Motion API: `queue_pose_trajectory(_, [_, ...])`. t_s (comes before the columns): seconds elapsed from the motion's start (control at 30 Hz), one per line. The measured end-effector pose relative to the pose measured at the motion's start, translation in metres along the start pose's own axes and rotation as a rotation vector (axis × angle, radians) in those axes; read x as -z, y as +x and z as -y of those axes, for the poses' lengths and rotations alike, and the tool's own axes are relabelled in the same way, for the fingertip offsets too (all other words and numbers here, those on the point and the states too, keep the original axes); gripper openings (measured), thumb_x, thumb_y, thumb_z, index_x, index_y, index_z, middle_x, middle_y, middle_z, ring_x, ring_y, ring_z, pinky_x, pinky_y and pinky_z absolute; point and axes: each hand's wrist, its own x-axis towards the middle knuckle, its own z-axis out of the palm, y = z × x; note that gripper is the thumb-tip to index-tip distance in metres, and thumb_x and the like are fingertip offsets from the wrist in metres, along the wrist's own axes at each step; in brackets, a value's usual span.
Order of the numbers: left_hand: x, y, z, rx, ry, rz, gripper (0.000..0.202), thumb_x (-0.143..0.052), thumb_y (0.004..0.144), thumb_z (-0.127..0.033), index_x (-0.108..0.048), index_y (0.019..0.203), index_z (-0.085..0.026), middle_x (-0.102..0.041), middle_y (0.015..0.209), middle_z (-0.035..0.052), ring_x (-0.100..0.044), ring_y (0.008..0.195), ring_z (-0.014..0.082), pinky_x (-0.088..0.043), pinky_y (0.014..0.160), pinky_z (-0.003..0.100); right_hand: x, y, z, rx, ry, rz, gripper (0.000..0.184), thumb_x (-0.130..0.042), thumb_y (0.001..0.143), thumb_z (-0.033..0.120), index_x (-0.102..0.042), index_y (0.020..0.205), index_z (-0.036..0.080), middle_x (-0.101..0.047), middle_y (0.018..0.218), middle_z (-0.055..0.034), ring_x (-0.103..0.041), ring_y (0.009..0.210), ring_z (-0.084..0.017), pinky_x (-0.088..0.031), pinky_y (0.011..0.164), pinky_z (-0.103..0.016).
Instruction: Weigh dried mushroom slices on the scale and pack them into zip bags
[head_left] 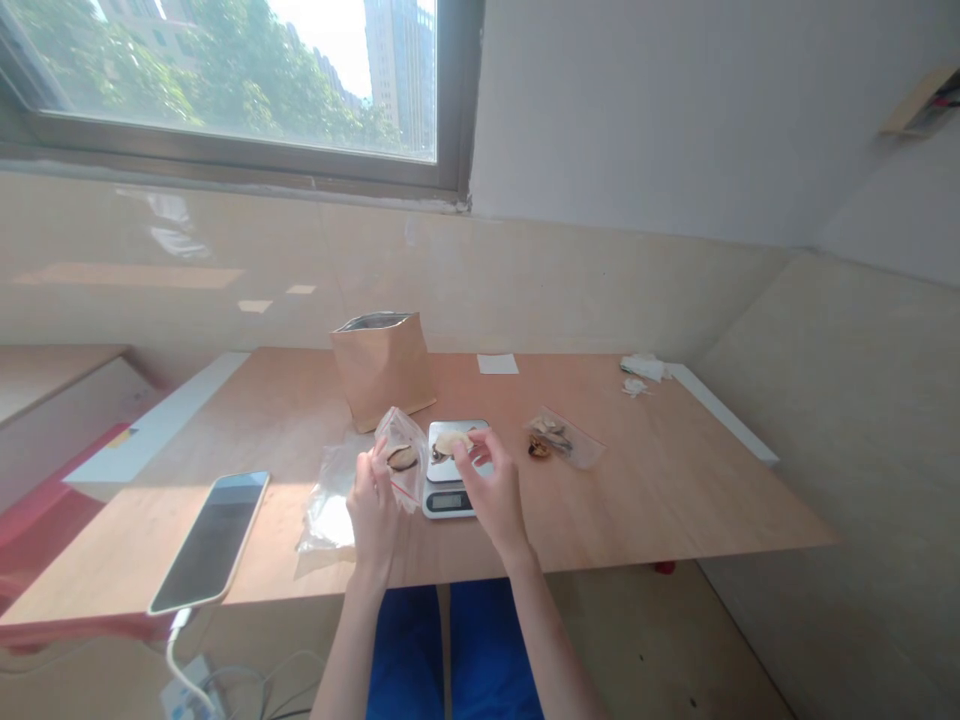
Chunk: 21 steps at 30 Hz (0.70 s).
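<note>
Left hand (373, 512) pinches clear zip bag (397, 458), one dark dried slice (402, 458) inside. Right hand (491, 495) holds narrow on pale dried slice (452, 441) over digital kitchen scale (448, 498); contact with platform unclear. Second bag of slices (562, 440) on desk (660, 490) at 3 o'clock from scale; kraft pouch (382, 370) at 11.

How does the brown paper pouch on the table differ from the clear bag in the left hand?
The brown paper pouch is opaque, while the clear plastic bag shows a dark piece inside. The pouch stands on the table; the bag is held up in the left hand. The pouch is larger than the bag. Both are bags.
</note>
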Motion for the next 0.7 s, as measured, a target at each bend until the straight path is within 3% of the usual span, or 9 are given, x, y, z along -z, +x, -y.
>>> queue_pose_trajectory(0.1, [-0.002,-0.003,-0.001,0.000,-0.043,0.031,0.042,-0.025,0.090,-0.046,-0.054,0.106,-0.021,-0.064,0.113,0.0095,-0.063,0.087,0.0202,-0.045,0.070,0.030,0.000,0.000,0.009,0.067,-0.066,0.085,0.010,-0.053,0.081,0.028,-0.055,0.078,0.019,-0.055,0.078,-0.0002,-0.052,0.067,-0.012,-0.044,0.066,-0.024])
queue_pose_trajectory(0.27, [-0.006,-0.009,-0.003,-0.037,-0.152,0.064,0.043,-0.024,0.091,-0.044,-0.053,0.113,-0.021,-0.060,0.119,0.0088,-0.058,0.103,0.0196,-0.044,0.081,0.030,-0.016,-0.005,-0.001,0.137,-0.396,0.251,0.009,-0.057,0.081,0.027,-0.064,0.081,0.020,-0.053,0.089,-0.0061,-0.053,0.089,-0.020,-0.043,0.083,-0.034])
queue_pose_trajectory(0.4, [-0.009,-0.012,-0.007,-0.015,-0.173,0.040,0.043,-0.024,0.091,-0.045,-0.055,0.108,-0.020,-0.063,0.110,0.0086,-0.059,0.097,0.0198,-0.044,0.078,0.030,-0.020,-0.011,-0.003,0.215,-0.627,0.431,0.017,-0.057,0.083,0.030,-0.068,0.075,0.020,-0.055,0.091,-0.0104,-0.052,0.092,-0.025,-0.042,0.081,-0.041])
queue_pose_trajectory(0.47, [-0.007,-0.013,-0.008,0.007,-0.148,0.028,0.042,-0.026,0.090,-0.046,-0.056,0.105,-0.020,-0.065,0.103,0.0080,-0.061,0.090,0.0197,-0.045,0.074,0.030,-0.018,-0.011,-0.003,0.256,-0.627,0.473,0.017,-0.058,0.083,0.031,-0.068,0.076,0.021,-0.056,0.093,-0.0102,-0.052,0.092,-0.025,-0.042,0.081,-0.041])
queue_pose_trajectory(0.53, [-0.004,-0.012,-0.008,0.028,-0.107,0.028,0.042,-0.025,0.090,-0.047,-0.055,0.103,-0.020,-0.066,0.099,0.0073,-0.062,0.080,0.0189,-0.045,0.067,0.029,-0.016,-0.006,-0.006,0.271,-0.519,0.449,0.015,-0.056,0.084,0.033,-0.067,0.081,0.022,-0.056,0.094,-0.0078,-0.052,0.092,-0.023,-0.042,0.082,-0.038])
queue_pose_trajectory(0.6, [-0.001,-0.010,-0.007,0.033,-0.057,0.026,0.043,-0.024,0.090,-0.048,-0.056,0.101,-0.021,-0.067,0.096,0.0070,-0.061,0.073,0.0183,-0.044,0.063,0.028,-0.015,0.004,-0.014,0.248,-0.393,0.334,0.017,-0.048,0.089,0.030,-0.063,0.088,0.021,-0.056,0.094,-0.0057,-0.053,0.091,-0.019,-0.042,0.083,-0.035])
queue_pose_trajectory(0.7, [0.004,-0.006,-0.004,0.029,-0.013,0.016,0.044,-0.022,0.090,-0.047,-0.056,0.097,-0.021,-0.067,0.094,0.0073,-0.061,0.074,0.0192,-0.043,0.062,0.028,-0.020,0.020,-0.038,0.197,-0.408,0.201,0.020,-0.039,0.089,0.017,-0.059,0.093,0.018,-0.058,0.094,-0.0068,-0.053,0.091,-0.019,-0.043,0.084,-0.034])
